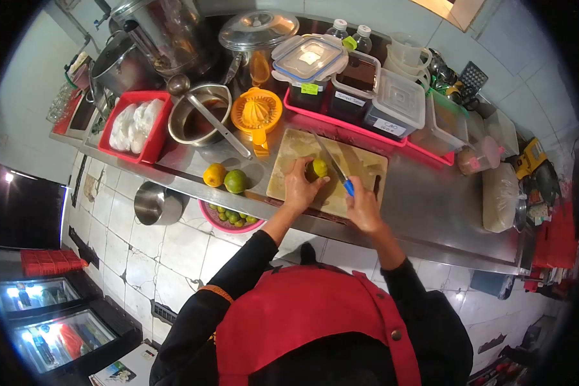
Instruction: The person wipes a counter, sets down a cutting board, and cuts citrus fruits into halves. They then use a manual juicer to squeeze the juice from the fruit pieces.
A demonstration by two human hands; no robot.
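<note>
My left hand (302, 187) is closed around a yellow-green citrus fruit (319, 168), pressing it on the worn cutting board (283, 152). In my right hand (365, 208) is a knife with a blue handle (349, 187). Its long blade (329, 154) slants up and left over the board, just right of the fruit. Left of the board, at the counter's front edge, lie an orange citrus fruit (214, 174) and a green one (236, 181).
Behind the board stand a yellow citrus juicer (256, 114), a metal pot with a ladle (199, 114) and lidded containers (395, 100) on a red tray (424, 152). A red basket (149, 149) holds white bags. Below the counter sits a pink basket (220, 222) of small limes.
</note>
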